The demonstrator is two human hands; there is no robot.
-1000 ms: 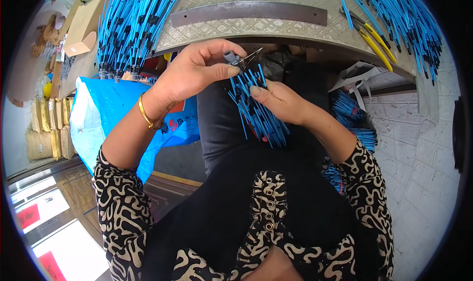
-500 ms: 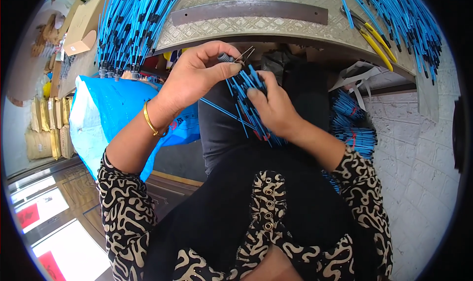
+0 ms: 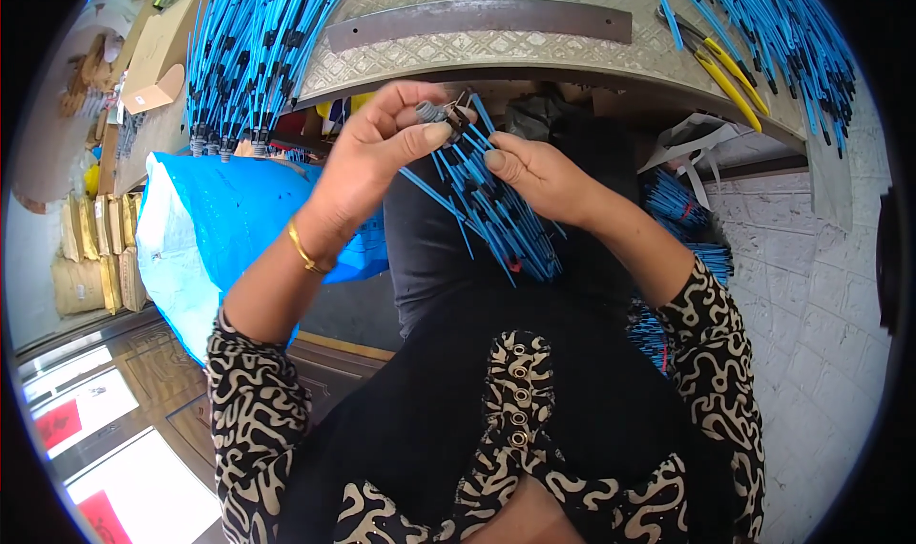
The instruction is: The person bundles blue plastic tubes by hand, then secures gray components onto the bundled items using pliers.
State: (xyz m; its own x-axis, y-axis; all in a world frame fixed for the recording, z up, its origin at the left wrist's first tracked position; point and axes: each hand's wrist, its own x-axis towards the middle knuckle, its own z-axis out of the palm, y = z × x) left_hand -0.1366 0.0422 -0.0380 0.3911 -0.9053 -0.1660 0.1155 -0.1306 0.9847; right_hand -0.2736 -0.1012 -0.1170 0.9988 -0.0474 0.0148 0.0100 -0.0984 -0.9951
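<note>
My left hand (image 3: 386, 148) is closed, thumb against fingers, on a grey ribbed plastic fitting (image 3: 432, 112). Thin metal prongs and a dark piece show at its fingertips. Below them a bundle of thin blue tubes (image 3: 510, 224) with black sleeves lies across my lap, a red tie near its lower end. My right hand (image 3: 542, 177) pinches at the upper right of this bundle, thumb toward the tubes; its fingertips are partly hidden. A couple of blue tubes stick out loosely to the left of the bundle.
Ahead is a patterned table edge with a dark metal strip (image 3: 482, 21) and yellow-handled pliers (image 3: 730, 86). Blue tube piles lie at its left (image 3: 258, 57) and right (image 3: 797, 48). A blue plastic bag (image 3: 239, 215) hangs at left; tied tube bundles (image 3: 673, 205) sit at right.
My right hand has slid slightly up and right, uncovering more of the bundle. My left hand has shifted slightly left, and the grey fitting has tilted with it.
</note>
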